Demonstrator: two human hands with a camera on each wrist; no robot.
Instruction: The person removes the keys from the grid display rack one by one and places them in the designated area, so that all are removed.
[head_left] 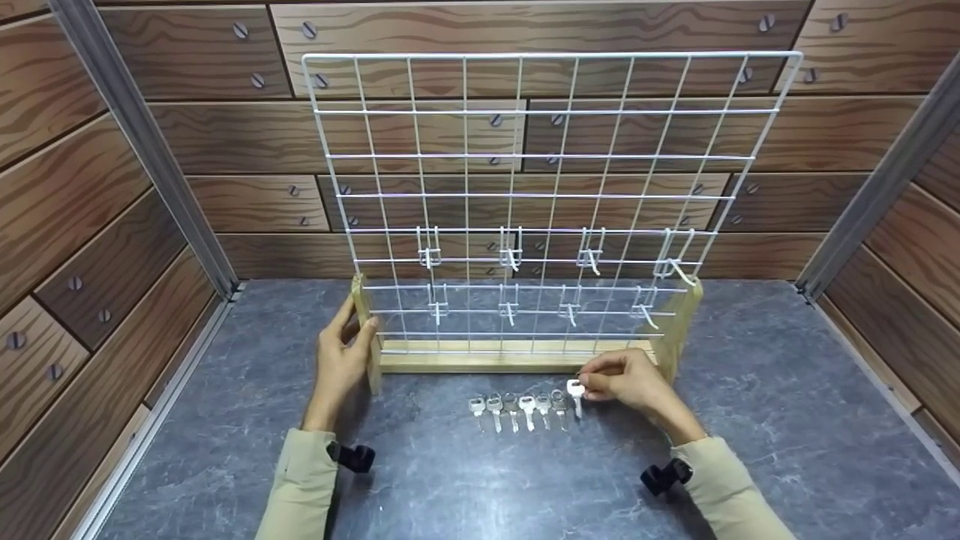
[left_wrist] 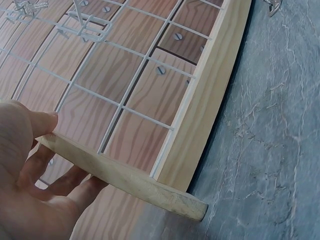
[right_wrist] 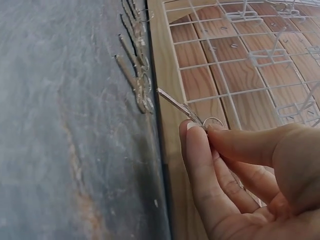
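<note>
My right hand (head_left: pixel 630 381) pinches a silver key (head_left: pixel 576 389) by its head between thumb and fingertips, with the blade pointing down. In the right wrist view a small ring (right_wrist: pixel 214 119) shows at the head of that key. To the left of it several more keys (head_left: pixel 528 405) lie side by side in a row on the tabletop. My left hand (head_left: pixel 343 360) grips the left wooden side piece (left_wrist: pixel 125 176) of a display stand, thumb on one side and fingers on the other. A white wire grid (head_left: pixel 521 156) stands upright in this stand.
Two rows of white wire hooks (head_left: pixel 510 257) hang on the lower grid, pointing forward. A wooden base bar (head_left: pixel 480 368) runs along the stand's front, behind the keys. The right wooden side piece (head_left: pixel 681 322) rises beyond my right hand. Wood-patterned walls (head_left: pixel 225 135) enclose the grey marbled table (head_left: pixel 225 450).
</note>
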